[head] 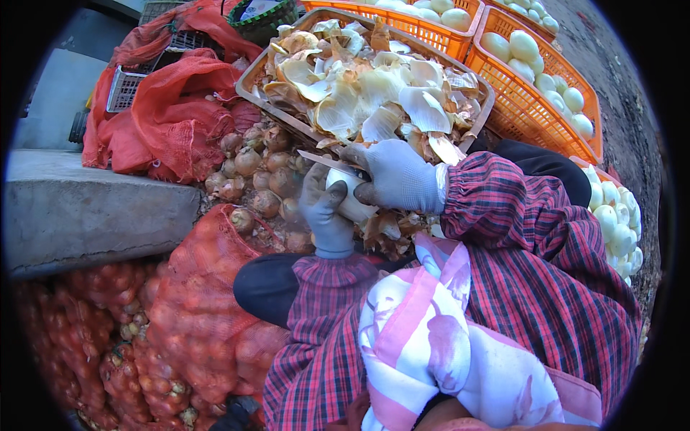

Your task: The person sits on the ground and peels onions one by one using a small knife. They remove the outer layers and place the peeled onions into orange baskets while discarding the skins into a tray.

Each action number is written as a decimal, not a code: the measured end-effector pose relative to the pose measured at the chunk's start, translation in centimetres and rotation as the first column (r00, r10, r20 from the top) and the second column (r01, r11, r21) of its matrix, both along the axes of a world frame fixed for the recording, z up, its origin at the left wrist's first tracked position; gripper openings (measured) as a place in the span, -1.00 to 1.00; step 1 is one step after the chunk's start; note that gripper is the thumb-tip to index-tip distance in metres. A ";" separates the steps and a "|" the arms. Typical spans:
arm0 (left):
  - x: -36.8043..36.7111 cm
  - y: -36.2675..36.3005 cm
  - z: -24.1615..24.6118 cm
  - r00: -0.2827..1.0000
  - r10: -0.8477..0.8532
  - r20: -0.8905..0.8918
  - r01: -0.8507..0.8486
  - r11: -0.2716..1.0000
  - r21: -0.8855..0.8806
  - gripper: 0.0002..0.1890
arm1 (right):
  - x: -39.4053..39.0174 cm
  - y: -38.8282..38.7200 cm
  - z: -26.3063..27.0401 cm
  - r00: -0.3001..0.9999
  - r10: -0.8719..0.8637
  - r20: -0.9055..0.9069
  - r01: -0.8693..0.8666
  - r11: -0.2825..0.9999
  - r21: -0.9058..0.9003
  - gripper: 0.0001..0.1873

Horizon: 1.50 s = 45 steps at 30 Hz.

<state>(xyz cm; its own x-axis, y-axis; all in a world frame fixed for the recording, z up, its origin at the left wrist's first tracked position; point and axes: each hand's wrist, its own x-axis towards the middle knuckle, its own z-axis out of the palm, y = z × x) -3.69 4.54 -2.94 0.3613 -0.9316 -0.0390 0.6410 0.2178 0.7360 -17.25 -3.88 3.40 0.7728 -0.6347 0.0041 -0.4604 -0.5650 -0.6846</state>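
A white onion (339, 182), bared of its outer skin on the side facing up, sits in my gloved left hand (328, 213), the thumb pressed on its front. A peeled flap of skin (357, 209) hangs from it towards me. My right hand (396, 175), in a grey-coated glove, grips a small knife (331, 161) with a dark handle. The blade lies across the top of the onion and points left. The right thumb is close to the flap. Just beyond both hands stands a shallow tray (302, 125) heaped with onion skins (372, 91).
Unpeeled onions (264, 172) lie loose at the left beside an open red mesh sack (199, 301). Fuller sacks (70, 334) and a concrete ledge (102, 210) are further left. Orange crates (517, 102) of peeled onions stand back right. More peeled onions (617, 221) are near my right knee.
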 end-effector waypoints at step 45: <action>-5.9 -17.1 15.3 0.694 -0.350 0.629 0.505 0.860 -0.079 -0.47 | -10.7 -0.1 -5.6 0.751 -0.657 0.064 0.029 0.130 0.991 -0.68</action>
